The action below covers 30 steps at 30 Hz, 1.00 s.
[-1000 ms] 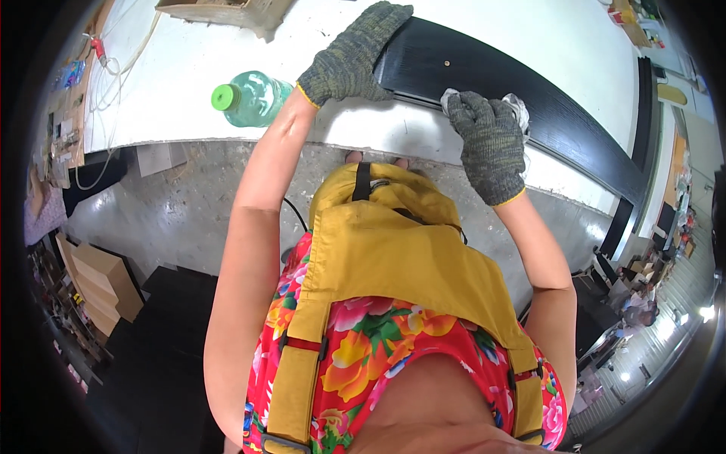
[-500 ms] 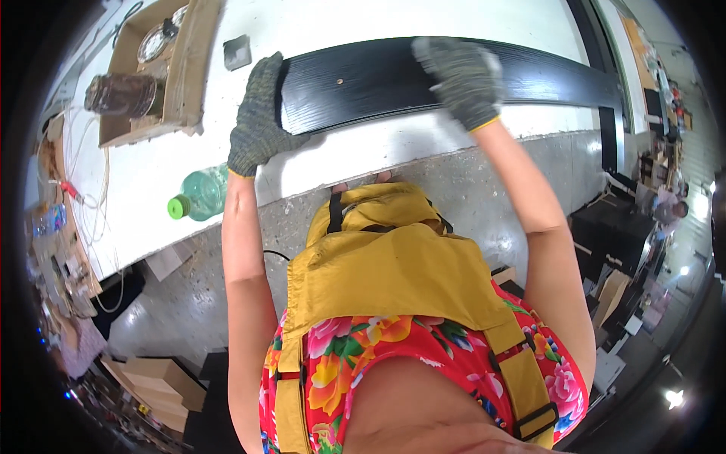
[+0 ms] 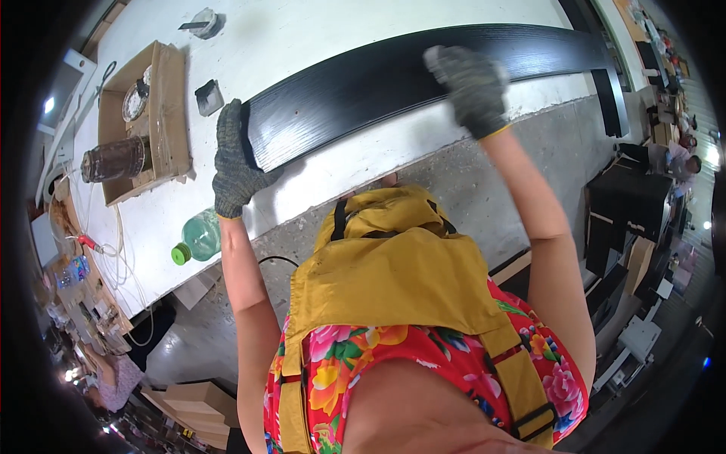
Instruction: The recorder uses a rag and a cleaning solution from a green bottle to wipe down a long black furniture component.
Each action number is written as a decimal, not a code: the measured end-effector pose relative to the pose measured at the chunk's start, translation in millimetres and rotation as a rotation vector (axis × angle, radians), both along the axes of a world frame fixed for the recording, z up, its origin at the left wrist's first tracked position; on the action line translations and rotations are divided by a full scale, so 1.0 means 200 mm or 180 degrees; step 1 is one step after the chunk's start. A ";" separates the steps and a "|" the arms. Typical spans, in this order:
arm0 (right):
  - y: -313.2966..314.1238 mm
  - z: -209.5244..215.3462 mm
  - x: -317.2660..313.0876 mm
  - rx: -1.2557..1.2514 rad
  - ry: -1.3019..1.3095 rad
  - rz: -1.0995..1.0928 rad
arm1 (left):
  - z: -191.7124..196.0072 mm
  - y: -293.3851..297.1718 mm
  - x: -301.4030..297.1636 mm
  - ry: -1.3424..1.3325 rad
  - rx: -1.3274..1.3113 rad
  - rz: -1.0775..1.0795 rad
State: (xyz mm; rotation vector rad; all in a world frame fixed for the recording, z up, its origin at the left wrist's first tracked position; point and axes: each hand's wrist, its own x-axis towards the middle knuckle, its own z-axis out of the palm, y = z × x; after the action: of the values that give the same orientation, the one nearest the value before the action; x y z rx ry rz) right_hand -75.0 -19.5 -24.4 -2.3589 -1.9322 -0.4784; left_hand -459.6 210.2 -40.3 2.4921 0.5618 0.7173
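Observation:
A long black board [image 3: 355, 79] with a wood-grain surface lies across the white worktop, its left end nearest me. At that end my left hand [image 3: 236, 163], in a grey knitted glove, holds the board, its fingers along the end and thumb by the near edge. My right hand [image 3: 473, 91], gloved the same way, rests over the board's near edge past its middle. Its fingers are slightly blurred and point to the far left; whether anything lies under them is hidden. A tiny mark [image 3: 296, 113] shows on the board near the left end.
Left on the white worktop [image 3: 181, 227] are a cardboard box [image 3: 170, 121] with a brown jar [image 3: 113, 160], a green-capped bottle [image 3: 200, 236], a small grey block [image 3: 209, 98] and a tub [image 3: 204, 24]. A dark frame piece [image 3: 609, 98] meets the board's right end.
The whole view has shifted, so the board's left end sits lower. My right hand has slid to the right along the board, toward its near edge. My left hand keeps its hold.

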 end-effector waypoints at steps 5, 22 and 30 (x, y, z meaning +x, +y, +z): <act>0.01 0.14 0.09 -0.0655 -0.0194 -0.1274 | 0.00 0.01 0.01 0.0027 -0.0005 -0.0038; -0.03 0.01 0.48 -0.0019 -0.0320 -0.1434 | -0.10 -0.81 -0.44 -0.1616 -0.1920 0.2638; 0.26 0.23 -0.92 -0.0630 0.0963 0.1319 | -0.07 -0.59 -0.54 -0.2479 -0.0680 0.3723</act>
State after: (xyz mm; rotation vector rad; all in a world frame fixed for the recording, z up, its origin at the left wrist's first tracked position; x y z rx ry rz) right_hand -258.5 31.8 20.6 -1.8968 -2.3058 0.0953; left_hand -566.9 91.8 -54.2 1.2909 1.6286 1.7679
